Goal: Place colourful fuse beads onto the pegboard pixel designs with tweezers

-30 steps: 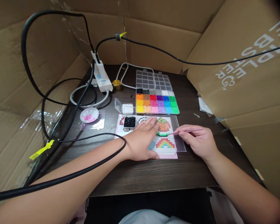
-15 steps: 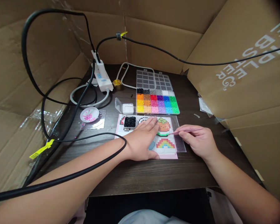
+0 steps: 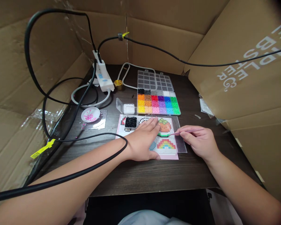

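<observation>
Fingers (image 3: pixel 152 123) of the left hand (image 3: pixel 140 142) lie flat and slightly spread across a printed sheet (image 3: pixel 166 151), gripping nothing, apparently to keep it from sliding. Opposite, the right hand (image 3: pixel 201 142) pinches slim pink tweezers (image 3: pixel 194 130) much like a pen, a hold that seems to suit fine, close work. Their tips reach the right end of a green-and-black band (image 3: pixel 164 135), between a printed orange fruit and a blocky rainbow (image 3: pixel 166 144); whether they clasp a bead is too small to tell.

The sheet lies about midway along the near edge of the dark, wood-grained surface (image 3: pixel 140 178), set back from it. A clear, gridded board (image 3: pixel 181 142) juts past its right side; whether it runs over or under the paper cannot be told. Glossy black beads fill a square box (image 3: pixel 131 122) at the sheet's far left corner, probably put there for easy reach.

Just beyond, toward the far edge, a see-through plastic tray (image 3: pixel 158 102) stands open, colors sorted by compartment, presumably for quick picking. White grains fill a small hinged case (image 3: pixel 128 108) beside it. Near the left edge, pink beads rest in a shallow round dish (image 3: pixel 96 114), partly covering a mesh square (image 3: pixel 102 122).
</observation>
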Demonstrator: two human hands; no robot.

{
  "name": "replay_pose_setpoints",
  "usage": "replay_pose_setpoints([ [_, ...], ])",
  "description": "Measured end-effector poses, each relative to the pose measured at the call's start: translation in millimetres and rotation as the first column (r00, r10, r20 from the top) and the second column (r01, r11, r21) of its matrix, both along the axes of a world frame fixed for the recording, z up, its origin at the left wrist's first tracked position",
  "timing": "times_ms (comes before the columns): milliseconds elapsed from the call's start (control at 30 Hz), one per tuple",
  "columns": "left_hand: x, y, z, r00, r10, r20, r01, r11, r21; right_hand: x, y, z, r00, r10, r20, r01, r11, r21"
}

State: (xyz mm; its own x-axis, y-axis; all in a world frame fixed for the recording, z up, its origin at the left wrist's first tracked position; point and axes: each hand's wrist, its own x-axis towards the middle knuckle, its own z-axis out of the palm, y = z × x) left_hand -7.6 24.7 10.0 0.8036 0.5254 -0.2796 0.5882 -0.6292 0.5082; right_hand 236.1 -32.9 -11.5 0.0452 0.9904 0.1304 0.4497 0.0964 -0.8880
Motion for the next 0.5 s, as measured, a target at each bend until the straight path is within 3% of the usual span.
replay_pose_setpoints([
  [300, 0, -1, 2.5, 1.000, 0.001, -0.016, -0.002, 1.000, -0.006, 9, 3, -11.9, 0.970, -0.040, -0.240, 0.017, 0.995, -0.098],
  [500, -1, -3, -0.5, 1.000, -0.005, 0.015, 0.005, 1.000, 0.009, -16, 27, 7.2, 0.943, 0.046, -0.331, -0.048, 0.999, 0.000],
])
